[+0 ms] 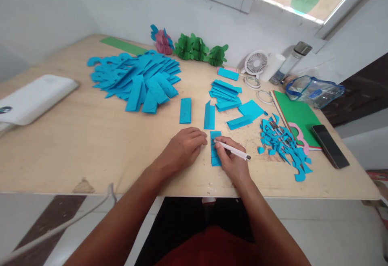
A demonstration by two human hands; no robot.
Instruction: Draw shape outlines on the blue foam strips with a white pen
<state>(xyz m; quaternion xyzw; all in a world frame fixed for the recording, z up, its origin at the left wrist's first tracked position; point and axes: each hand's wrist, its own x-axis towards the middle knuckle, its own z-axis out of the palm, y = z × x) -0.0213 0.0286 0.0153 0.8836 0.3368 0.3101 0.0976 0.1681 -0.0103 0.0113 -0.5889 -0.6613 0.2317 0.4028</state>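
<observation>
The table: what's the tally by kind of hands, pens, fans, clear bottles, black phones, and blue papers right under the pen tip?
Left hand and right hand: 2
Pen: 1
Fan: 1
Bottle: 1
Phone: 1
Blue paper under the tip: 1
Total: 7

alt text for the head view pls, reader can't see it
A right hand holds a slim white pen to a narrow blue paper strip on a pale wood-toned table, the left hand resting beside it. Beyond lie a large heap of blue paper pieces and green paper decorations.
</observation>
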